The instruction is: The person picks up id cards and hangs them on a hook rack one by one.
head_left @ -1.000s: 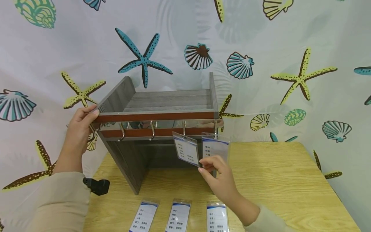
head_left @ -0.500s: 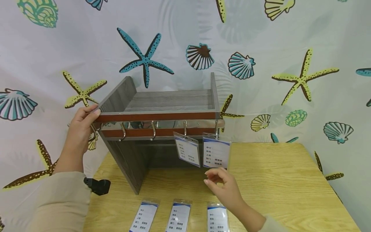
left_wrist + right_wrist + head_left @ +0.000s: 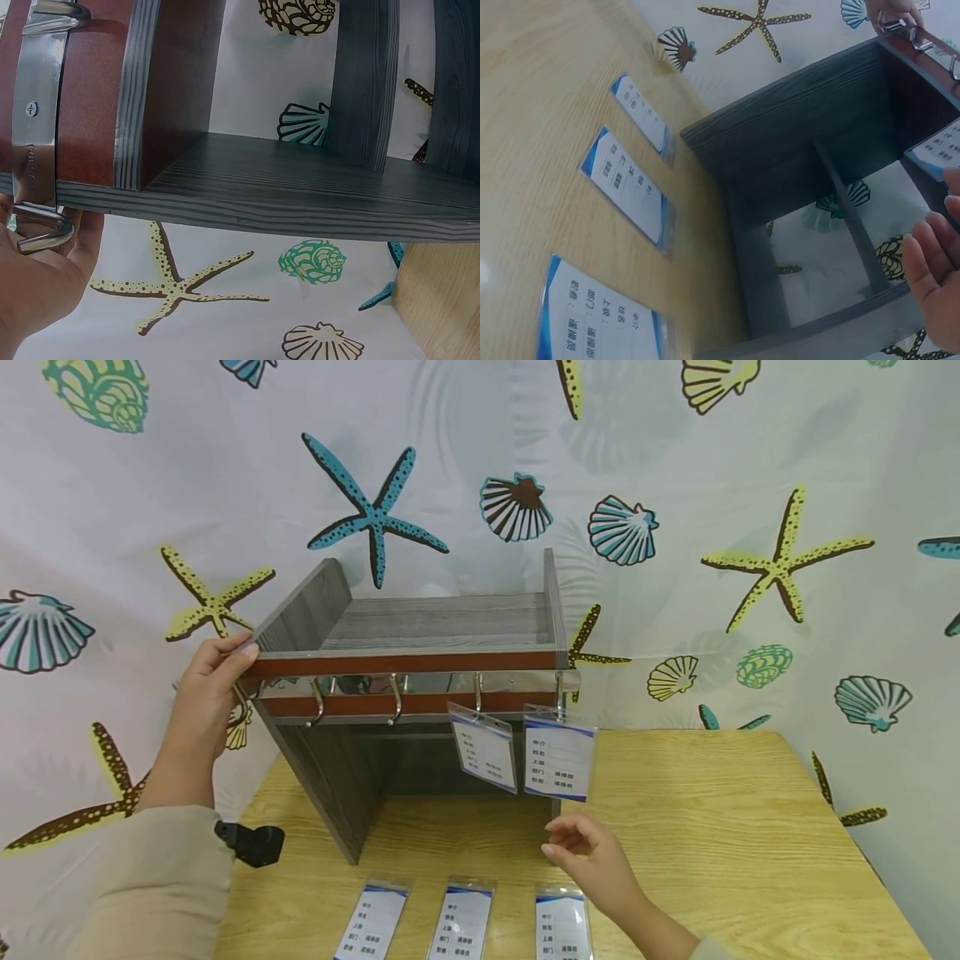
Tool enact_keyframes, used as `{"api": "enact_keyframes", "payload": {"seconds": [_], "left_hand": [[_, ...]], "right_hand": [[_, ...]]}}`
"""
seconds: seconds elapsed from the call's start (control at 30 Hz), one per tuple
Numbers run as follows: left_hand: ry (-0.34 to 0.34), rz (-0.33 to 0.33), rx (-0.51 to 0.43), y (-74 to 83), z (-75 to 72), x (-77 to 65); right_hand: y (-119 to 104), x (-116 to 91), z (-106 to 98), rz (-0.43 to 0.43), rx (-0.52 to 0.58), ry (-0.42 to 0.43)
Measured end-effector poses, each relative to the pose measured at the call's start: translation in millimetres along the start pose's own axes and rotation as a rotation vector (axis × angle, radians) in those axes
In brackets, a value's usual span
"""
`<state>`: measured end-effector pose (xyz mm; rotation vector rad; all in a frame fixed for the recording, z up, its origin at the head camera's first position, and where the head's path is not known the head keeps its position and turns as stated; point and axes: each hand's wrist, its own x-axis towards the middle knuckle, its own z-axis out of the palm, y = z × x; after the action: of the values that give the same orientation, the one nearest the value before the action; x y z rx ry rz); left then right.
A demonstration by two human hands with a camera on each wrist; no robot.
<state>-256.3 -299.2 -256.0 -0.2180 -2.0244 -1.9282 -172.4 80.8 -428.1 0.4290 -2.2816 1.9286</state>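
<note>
My left hand [image 3: 206, 697] grips the front left corner of a grey wooden shelf [image 3: 442, 618], its thumb at the front edge. A metal rail with several hooks [image 3: 396, 700] runs along the shelf's red-brown front. From the two hooks on the right hang two clear-sleeved name badges: a turned one [image 3: 483, 752] and, beside it, one facing forward [image 3: 558, 760]. Below them, apart from both, my right hand [image 3: 596, 864] is loosely curled with nothing in it. The right wrist view shows its fingers [image 3: 930, 251] near a hanging badge [image 3: 939, 150].
Three more badges lie in a row on the wooden table [image 3: 712, 827] in front of the shelf: left [image 3: 371, 922], middle [image 3: 461, 922] and right [image 3: 562, 931]. A small black object [image 3: 255, 845] is by the left sleeve. A shell-patterned cloth [image 3: 675, 460] hangs behind.
My right hand has moved down and slightly right, away from the lower edges of the hanging badges. The right-hand hanging badge, partly covered earlier, is now fully visible. My left hand stays put.
</note>
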Motion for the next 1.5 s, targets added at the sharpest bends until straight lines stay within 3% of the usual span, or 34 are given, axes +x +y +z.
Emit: {"api": "enact_keyframes", "payload": {"seconds": [0.37, 0.63, 0.83, 1.23, 1.5], "left_hand": [[-0.009, 0.013, -0.023, 0.6, 0.5, -0.7], [0.004, -0.006, 0.021, 0.5, -0.2, 0.0], [0.011, -0.023, 0.055, 1.1, -0.3, -0.1], [0.004, -0.002, 0.004, 1.7, -0.7, -0.4], [0.009, 0.001, 0.007, 0.7, -0.9, -0.7]], "right_hand": [[24, -2, -7, 0.099, -0.027, -0.098], [46, -3, -9, 0.128, -0.018, -0.141], [62, -4, -11, 0.145, -0.024, -0.160], [78, -7, -10, 0.200, -0.094, -0.180], [102, -9, -9, 0.216, -0.134, -0.209]]}}
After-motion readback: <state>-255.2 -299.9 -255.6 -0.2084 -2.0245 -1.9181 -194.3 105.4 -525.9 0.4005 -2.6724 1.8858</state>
